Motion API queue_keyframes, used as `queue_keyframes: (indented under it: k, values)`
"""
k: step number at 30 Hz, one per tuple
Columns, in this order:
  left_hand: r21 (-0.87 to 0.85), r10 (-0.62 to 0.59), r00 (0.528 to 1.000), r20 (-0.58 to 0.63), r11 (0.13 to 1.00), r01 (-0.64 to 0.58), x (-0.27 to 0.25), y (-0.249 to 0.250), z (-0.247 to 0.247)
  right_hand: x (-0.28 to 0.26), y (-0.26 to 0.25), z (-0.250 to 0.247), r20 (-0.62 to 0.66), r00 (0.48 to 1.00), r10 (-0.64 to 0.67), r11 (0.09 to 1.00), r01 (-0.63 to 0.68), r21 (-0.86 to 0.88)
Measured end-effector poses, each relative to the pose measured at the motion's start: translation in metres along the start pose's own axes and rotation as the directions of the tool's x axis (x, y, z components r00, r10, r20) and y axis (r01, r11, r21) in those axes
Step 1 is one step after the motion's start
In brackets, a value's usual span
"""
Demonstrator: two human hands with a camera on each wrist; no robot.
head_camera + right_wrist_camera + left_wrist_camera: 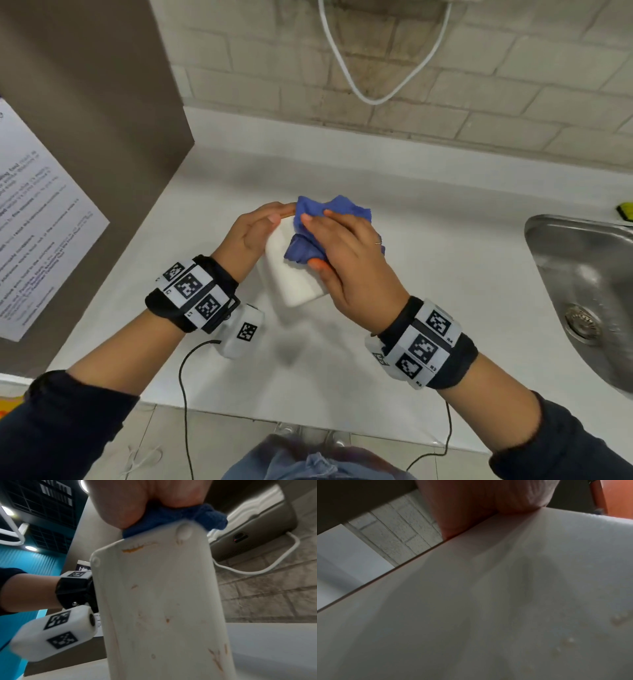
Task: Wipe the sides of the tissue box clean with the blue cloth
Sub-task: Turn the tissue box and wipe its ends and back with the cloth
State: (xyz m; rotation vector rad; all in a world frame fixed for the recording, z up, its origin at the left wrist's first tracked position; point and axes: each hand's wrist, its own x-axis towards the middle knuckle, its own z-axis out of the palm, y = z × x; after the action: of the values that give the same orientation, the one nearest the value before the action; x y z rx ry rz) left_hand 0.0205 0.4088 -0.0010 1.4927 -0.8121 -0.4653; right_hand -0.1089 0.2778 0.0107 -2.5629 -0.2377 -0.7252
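The right hand pinches the bunched blue cloth between thumb and fingers and presses it onto the upper face of the white tissue box. The left hand grips the box's far left edge, fingers curled over it and thumb laid along the top. The box is tilted, held above the white countertop. From the right wrist view its underside shows orange-brown smears and two small round feet, the cloth bulging past its top edge. A steel sink lies well to the right, a brown wall panel with a paper notice to the left, a tiled wall with a looped white cable behind. Bare counter surrounds the hands.
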Motion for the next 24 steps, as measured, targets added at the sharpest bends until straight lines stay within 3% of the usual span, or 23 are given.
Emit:
queue_keyframes:
  k: [9, 13, 16, 18, 20, 22, 24]
  values:
    - [-0.016, 0.014, 0.996, 0.09, 1.0, -0.013, 0.004, 0.003, -0.007, 0.006, 0.009, -0.008, 0.103, 0.952, -0.289, 0.954, 0.295, -0.048]
    - [0.001, 0.011, 0.996, 0.086, 1.0, -0.011, 0.003, 0.001, -0.006, -0.005, 0.022, -0.019, 0.108, 0.943, -0.314, 0.945, 0.321, -0.058]
    - [0.042, 0.03, 0.997, 0.075, 0.999, -0.033, 0.002, -0.001, -0.005, -0.02, 0.039, -0.034, 0.109, 0.961, -0.255, 0.962, 0.264, -0.076]
    - [0.042, 0.036, 0.997, 0.073, 0.998, -0.039, 0.002, -0.003, -0.005, -0.03, 0.045, -0.048, 0.08, 0.985, -0.152, 0.987, 0.156, -0.047]
    - [0.044, 0.045, 0.995, 0.087, 0.998, -0.049, 0.001, -0.003, -0.005, -0.03, 0.037, -0.06, -0.023, 0.999, -0.039, 0.999, 0.039, 0.02]
    - [0.052, 0.051, 0.994, 0.1, 0.997, -0.056, -0.001, -0.002, -0.003, -0.013, 0.024, -0.062, -0.156, 0.985, 0.069, 0.995, -0.058, 0.076]
    - [0.066, 0.053, 0.993, 0.11, 0.996, -0.06, -0.003, -0.001, -0.002, 0.014, 0.014, -0.053, -0.206, 0.967, 0.152, 0.986, -0.134, 0.101]
